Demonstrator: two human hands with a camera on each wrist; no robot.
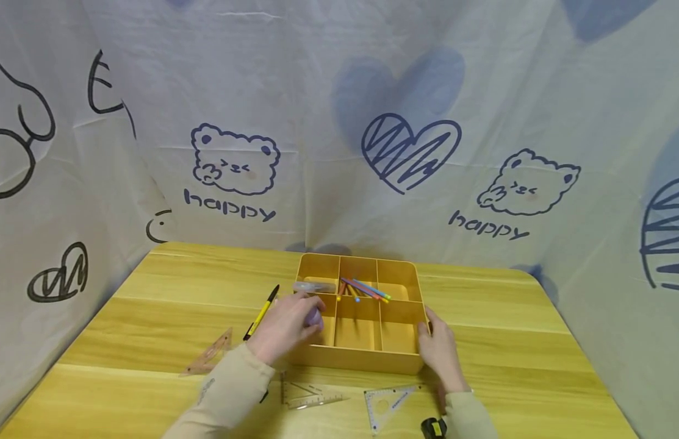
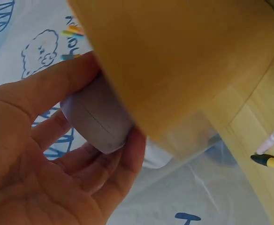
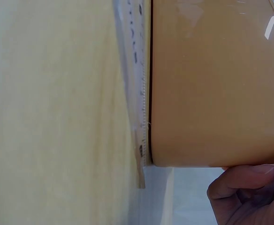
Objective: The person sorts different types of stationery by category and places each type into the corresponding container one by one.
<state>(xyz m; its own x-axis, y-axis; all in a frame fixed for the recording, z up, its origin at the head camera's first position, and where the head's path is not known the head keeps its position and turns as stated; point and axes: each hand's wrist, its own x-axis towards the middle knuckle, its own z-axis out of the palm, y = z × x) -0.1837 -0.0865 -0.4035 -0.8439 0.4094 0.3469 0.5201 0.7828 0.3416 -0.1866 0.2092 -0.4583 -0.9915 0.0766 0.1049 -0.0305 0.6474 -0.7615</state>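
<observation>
A yellow-orange organizer box (image 1: 366, 360) with several compartments stands on the table. My left hand (image 1: 284, 323) holds a small purple rounded object (image 1: 314, 319) over the front left compartment. The left wrist view shows this rounded object (image 2: 97, 115) between thumb and fingers, close to the box wall (image 2: 184, 61); its exact kind is unclear. My right hand (image 1: 440, 350) grips the box's right wall near the front corner. Its curled fingers appear beside the box in the right wrist view. Colourful thin pens (image 1: 366, 289) lie across the dividers around the middle. A clear object (image 1: 315, 286) rests at the back left compartment.
Left of the box lies a yellow-black pen (image 1: 261, 312), with an orange-tinted set square (image 1: 210, 353) nearby. Two clear set squares, one left (image 1: 308, 393) and one right (image 1: 388, 405), lie in front. A black-yellow object (image 1: 434, 428) sits by the right sleeve. Printed cloth (image 1: 328, 183) hangs behind.
</observation>
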